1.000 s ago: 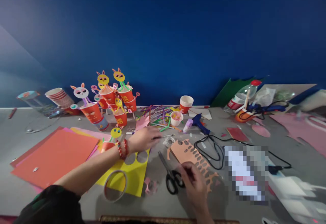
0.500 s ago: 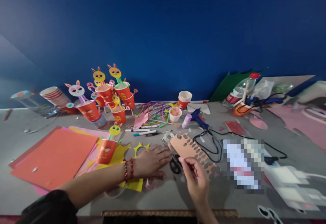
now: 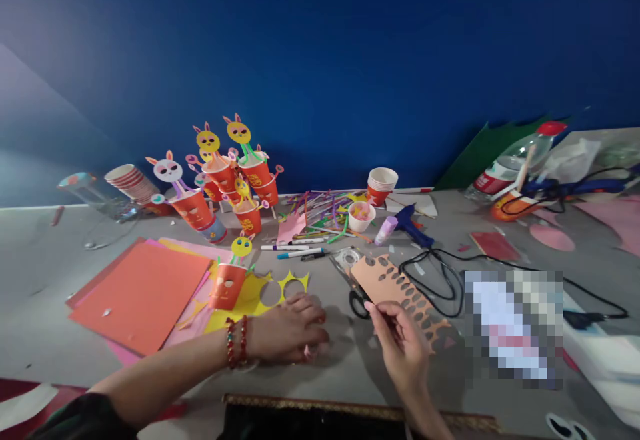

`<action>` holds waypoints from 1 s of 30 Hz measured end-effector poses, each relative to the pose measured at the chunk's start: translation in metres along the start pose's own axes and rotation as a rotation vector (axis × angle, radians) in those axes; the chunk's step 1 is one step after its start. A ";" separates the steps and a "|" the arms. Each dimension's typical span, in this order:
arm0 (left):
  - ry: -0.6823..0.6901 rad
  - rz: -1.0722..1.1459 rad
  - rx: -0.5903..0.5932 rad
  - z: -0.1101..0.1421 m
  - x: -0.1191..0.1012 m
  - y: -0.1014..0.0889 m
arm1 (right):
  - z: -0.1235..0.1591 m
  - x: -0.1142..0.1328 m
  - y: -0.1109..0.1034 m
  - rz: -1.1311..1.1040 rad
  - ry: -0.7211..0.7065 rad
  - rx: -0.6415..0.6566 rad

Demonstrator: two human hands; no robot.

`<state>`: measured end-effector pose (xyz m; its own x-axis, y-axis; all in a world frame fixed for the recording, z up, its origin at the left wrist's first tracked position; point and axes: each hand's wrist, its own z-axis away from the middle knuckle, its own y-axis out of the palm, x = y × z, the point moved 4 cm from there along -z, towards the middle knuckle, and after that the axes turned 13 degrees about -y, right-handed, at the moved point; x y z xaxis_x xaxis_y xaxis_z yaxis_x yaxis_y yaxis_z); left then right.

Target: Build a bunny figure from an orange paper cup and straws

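Observation:
My left hand, with a red bead bracelet at its wrist, is low over the table with curled fingers. A small pink paper scrap shows at its fingertips. Behind it lies yellow paper with round holes cut out. My right hand has thumb and forefinger pinched together; anything between them is too small to make out. Just beyond those fingertips lie black-handled scissors, partly hidden beside peach paper full of oval holes. An orange paper cup with a yellow paper head stands left.
Several decorated cups stand at the back left, beyond stacked orange paper. Markers, pipe cleaners, a glue stick and a blue glue gun lie behind. A black cord loops at right, near a bottle.
My left hand has come back from the markers, past the scissors, to the pink scraps. The scissors now lie farther away, against the peach paper. My right hand keeps its pinch.

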<state>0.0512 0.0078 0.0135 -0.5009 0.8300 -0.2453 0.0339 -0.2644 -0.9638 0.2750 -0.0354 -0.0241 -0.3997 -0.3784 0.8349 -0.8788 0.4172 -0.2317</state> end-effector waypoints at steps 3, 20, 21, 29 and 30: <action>0.061 -0.007 -0.032 -0.013 0.001 0.008 | 0.000 0.000 0.001 0.003 -0.005 -0.002; -0.370 0.266 -0.331 -0.103 0.081 -0.079 | -0.005 0.004 0.001 0.035 -0.047 -0.033; -0.393 0.260 -0.350 -0.111 0.084 -0.087 | -0.005 0.004 0.003 0.023 -0.047 -0.013; -0.377 0.155 -0.239 -0.212 0.091 -0.126 | -0.001 -0.002 -0.003 0.057 -0.104 -0.098; -0.368 0.143 -0.209 -0.221 0.092 -0.126 | -0.001 -0.002 -0.005 0.070 -0.111 -0.109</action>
<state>0.1925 0.2259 0.0896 -0.7516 0.5523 -0.3607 0.2803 -0.2275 -0.9325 0.2799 -0.0361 -0.0246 -0.4906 -0.4313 0.7572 -0.8167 0.5307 -0.2268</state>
